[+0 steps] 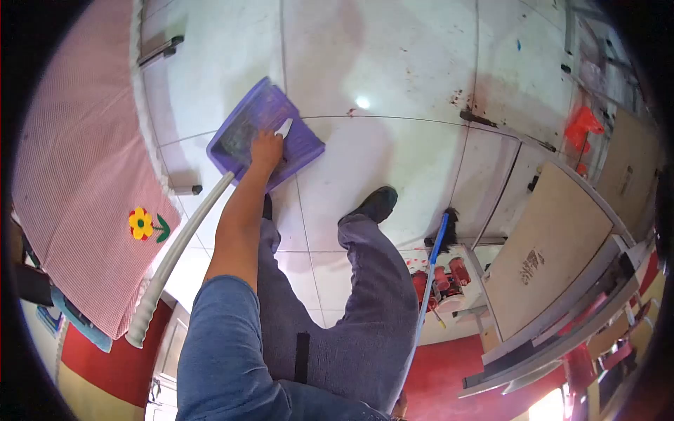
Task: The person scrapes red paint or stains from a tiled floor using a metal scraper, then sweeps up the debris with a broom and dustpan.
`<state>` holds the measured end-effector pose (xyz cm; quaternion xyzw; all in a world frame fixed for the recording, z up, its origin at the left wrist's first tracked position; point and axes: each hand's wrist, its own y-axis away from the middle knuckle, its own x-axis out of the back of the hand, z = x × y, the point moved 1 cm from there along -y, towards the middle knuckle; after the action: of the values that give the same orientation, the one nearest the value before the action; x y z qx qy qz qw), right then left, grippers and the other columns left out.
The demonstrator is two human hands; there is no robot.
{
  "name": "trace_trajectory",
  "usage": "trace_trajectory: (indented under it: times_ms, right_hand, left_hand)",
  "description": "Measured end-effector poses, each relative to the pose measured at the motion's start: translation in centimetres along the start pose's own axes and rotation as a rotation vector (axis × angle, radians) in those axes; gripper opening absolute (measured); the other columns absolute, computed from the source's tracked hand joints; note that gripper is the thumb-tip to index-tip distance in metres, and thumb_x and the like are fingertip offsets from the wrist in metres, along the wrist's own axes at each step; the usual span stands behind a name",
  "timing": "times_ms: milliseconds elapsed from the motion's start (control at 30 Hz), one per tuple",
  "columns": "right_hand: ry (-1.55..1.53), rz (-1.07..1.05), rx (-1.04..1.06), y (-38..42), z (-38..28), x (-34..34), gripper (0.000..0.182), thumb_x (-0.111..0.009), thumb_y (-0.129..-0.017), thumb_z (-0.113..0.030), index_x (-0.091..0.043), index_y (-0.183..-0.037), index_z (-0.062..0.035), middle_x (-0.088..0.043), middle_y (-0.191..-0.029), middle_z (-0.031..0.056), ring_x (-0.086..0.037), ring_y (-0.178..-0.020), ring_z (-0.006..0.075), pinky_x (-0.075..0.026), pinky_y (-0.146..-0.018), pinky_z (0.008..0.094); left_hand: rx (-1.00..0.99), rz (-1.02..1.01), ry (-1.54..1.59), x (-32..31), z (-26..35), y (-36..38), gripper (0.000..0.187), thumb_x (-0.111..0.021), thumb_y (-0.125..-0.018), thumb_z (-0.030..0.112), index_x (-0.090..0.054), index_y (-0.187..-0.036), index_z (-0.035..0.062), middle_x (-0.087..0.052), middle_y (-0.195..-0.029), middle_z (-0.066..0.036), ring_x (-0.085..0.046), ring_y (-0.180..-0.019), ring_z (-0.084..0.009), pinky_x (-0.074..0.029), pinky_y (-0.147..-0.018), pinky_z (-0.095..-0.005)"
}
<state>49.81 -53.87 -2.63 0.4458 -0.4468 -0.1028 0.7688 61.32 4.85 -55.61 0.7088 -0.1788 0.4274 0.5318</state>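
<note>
My left hand (267, 150) reaches down over a purple dustpan (305, 144) on the tiled floor. Its fingers are closed on a small white object (284, 128); its kind is not clear. The dustpan's long pale handle (184, 249) leans up to the left, with a ribbed grip at its end. Dust or smudges show on the pan's inner surface. On my right stands a broom (441, 235) with a blue neck, dark bristles and a thin shaft running beside my leg. A sliver of my right hand (401, 405) shows at the bottom edge by the shaft, mostly hidden.
Left of me hangs a pink checked cloth (84, 182) with a yellow flower. Brown-topped tables (551, 252) with metal legs stand on the right. A red plastic bag (583, 128) lies near them. Dark reddish specks (460, 98) mark the floor ahead.
</note>
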Motion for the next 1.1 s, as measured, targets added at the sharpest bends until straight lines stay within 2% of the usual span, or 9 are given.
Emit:
trace_trajectory:
  times_ms: [67,133,233,333,533,733,867,1000,1100]
  right_hand:
    - [0.162,0.157,0.161,1.8,0.3,-1.7,0.018,-0.053,-0.090,-0.014,-0.055,-0.103,-0.0021,-0.061,-0.082,0.0068,-0.059,-0.072,0.0150,-0.049,-0.059,0.0312]
    - [0.006,-0.057,-0.172,2.3,0.5,0.6,0.011,-0.049,-0.093,-0.017,-0.051,-0.094,-0.0063,-0.052,-0.064,0.0029,-0.051,-0.047,0.0114,-0.040,-0.037,0.0293]
    - [-0.056,-0.038,-0.145,4.1,-1.2,0.0,0.012,-0.048,-0.095,-0.020,-0.046,-0.089,-0.0096,-0.042,-0.055,0.0009,-0.041,-0.036,0.0096,-0.030,-0.028,0.0272]
    - [-0.017,-0.027,-0.134,5.5,-3.2,-1.5,0.015,-0.046,-0.095,-0.023,-0.045,-0.087,-0.0105,-0.043,-0.054,0.0012,-0.043,-0.036,0.0107,-0.032,-0.029,0.0271]
    - [-0.035,-0.054,-0.097,6.4,-3.8,-4.0,0.017,-0.045,-0.096,-0.022,-0.043,-0.084,-0.0095,-0.042,-0.053,0.0010,-0.041,-0.035,0.0100,-0.032,-0.029,0.0266]
    - [0.025,-0.047,-0.067,9.0,-5.0,-4.1,0.012,-0.048,-0.094,-0.018,-0.048,-0.097,-0.0062,-0.044,-0.053,0.0010,-0.044,-0.037,0.0115,-0.035,-0.031,0.0290]
    - [0.284,0.133,0.177,8.7,3.0,-3.8,0.024,-0.046,-0.094,-0.015,-0.049,-0.115,-0.0050,-0.049,-0.057,0.0060,-0.050,-0.043,0.0151,-0.039,-0.038,0.0320]
    - [0.457,0.195,0.244,13.5,-6.6,-3.1,0.039,-0.044,-0.093,-0.012,-0.041,-0.132,-0.0082,-0.057,-0.065,0.0126,-0.059,-0.052,0.0201,-0.045,-0.047,0.0351]
    - [0.547,0.229,0.591,11.3,-10.6,-0.7,0.052,-0.044,-0.092,-0.011,-0.030,-0.142,-0.0098,-0.062,-0.080,0.0233,-0.062,-0.064,0.0345,-0.047,-0.055,0.0412]
  left_hand:
    - [0.098,-0.030,0.081,-0.5,-1.9,1.0,0.021,-0.053,-0.083,0.021,-0.065,-0.096,0.0107,-0.062,-0.099,-0.010,-0.057,-0.100,-0.0285,-0.051,-0.076,-0.0432]
    - [0.233,-0.076,0.216,2.1,-4.1,0.8,0.022,-0.052,-0.082,0.020,-0.064,-0.097,0.0093,-0.063,-0.103,-0.013,-0.058,-0.100,-0.0317,-0.049,-0.080,-0.0452]
    - [0.235,-0.337,0.204,5.0,-7.3,1.4,0.029,-0.053,-0.083,0.027,-0.067,-0.102,0.0098,-0.063,-0.111,-0.012,-0.055,-0.109,-0.0298,-0.043,-0.087,-0.0528]
    - [0.402,-0.235,0.335,3.6,-9.8,2.1,0.034,-0.053,-0.080,0.029,-0.067,-0.104,0.0096,-0.062,-0.116,-0.013,-0.056,-0.110,-0.0316,-0.036,-0.093,-0.0564]
    - [0.632,-0.174,0.576,0.4,-11.7,1.1,0.041,-0.052,-0.084,0.036,-0.064,-0.106,0.0042,-0.061,-0.113,-0.016,-0.056,-0.110,-0.0341,-0.041,-0.092,-0.0550]
    - [0.273,0.103,0.208,2.0,-10.8,0.8,0.046,-0.055,-0.085,0.028,-0.048,-0.125,0.0082,-0.056,-0.118,-0.010,-0.053,-0.112,-0.0302,-0.040,-0.093,-0.0515]
    - [0.195,0.463,0.211,2.7,-8.4,1.8,0.039,-0.054,-0.086,0.024,-0.050,-0.121,0.0068,-0.053,-0.119,-0.013,-0.050,-0.114,-0.0294,-0.040,-0.094,-0.0516]
    - [0.213,0.241,0.479,5.5,-2.9,9.1,0.044,-0.058,-0.082,0.023,-0.048,-0.120,0.0032,-0.052,-0.115,-0.022,-0.050,-0.111,-0.0365,-0.041,-0.091,-0.0525]
    - [0.183,0.135,0.861,0.1,1.2,17.9,0.053,-0.064,-0.078,0.028,-0.048,-0.117,-0.0031,-0.052,-0.111,-0.027,-0.051,-0.104,-0.0423,-0.042,-0.089,-0.0489]
